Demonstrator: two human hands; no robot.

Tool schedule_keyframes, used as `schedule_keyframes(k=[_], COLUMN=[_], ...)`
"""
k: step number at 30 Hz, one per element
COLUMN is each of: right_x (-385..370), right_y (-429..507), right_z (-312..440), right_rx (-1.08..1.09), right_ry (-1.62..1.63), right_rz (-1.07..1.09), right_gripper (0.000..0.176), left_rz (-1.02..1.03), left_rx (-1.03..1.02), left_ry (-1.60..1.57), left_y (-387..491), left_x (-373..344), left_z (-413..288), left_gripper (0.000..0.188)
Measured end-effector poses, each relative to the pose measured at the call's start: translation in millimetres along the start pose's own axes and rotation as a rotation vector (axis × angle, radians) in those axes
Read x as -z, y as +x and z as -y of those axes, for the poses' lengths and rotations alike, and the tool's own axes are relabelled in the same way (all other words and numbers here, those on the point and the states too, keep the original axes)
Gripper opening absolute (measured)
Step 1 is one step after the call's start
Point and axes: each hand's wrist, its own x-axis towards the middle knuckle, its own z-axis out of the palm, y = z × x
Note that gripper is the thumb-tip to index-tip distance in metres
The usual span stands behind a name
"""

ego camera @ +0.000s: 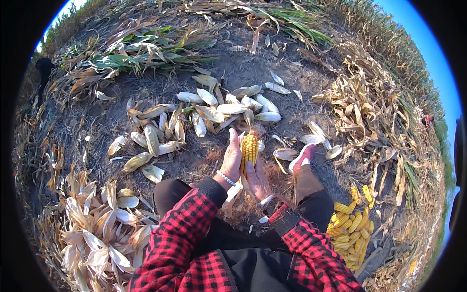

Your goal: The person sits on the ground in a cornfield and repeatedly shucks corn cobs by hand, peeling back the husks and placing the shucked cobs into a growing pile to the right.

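A yellow ear of corn [249, 149] stands bare-kerneled between my two hands, its lower end still wrapped by pale husk leaves. My left hand [231, 157] presses along its left side, thumb pointing up. Around its lower part my right hand [257, 179] is closed, with the thumb across the kernels. Peeled husk [233, 193] hangs below the hands. Just beyond them lies a loose heap of unhusked corn ears [233, 108] on the soil. More ears in husk [151, 140] lie to the left of that heap.
Husked yellow cobs [352, 230] form a pile at my right side. Stripped husks [102, 237] are heaped at my left. Cut corn stalks [146, 51] lie ahead, dry stalks [361, 102] to the right. My right shoe [304, 157] rests on the ground nearby.
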Motion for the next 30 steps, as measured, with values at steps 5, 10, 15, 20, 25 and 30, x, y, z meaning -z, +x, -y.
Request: schedule_keyframes(k=[5,10,15,20,25,30], right_x=[7,9,3,31,113,147], right_y=[-6,0,-2,8,32,33], right_z=[-33,-41,-47,-47,-24,9], right_rx=[0.020,0.030,0.017,-0.295,-0.099,0.117], right_ry=[0.325,0.495,0.679,0.852,0.905,0.649], right_rz=[-0.161,-0.093,-0.257,-0.555,-0.773,-0.794], right_gripper=[0.064,0.075,0.055,0.043,0.052,0.040], left_rz=[0.004,-0.076,-0.326,-0.121,-0.133,-0.066], left_rx=[0.195,0.090,0.094,0.130,-0.085,-0.260], left_ry=[0.273,0.005,-0.432,-0.220,0.365,1.105], left_y=[4,17,11,5,-4,0], left_x=[-5,3,8,7,9,11], left_z=[-2,17,31,-10,-23,-12], left_gripper=[0.045,0.025,0.020,0.030,0.029,0.025])
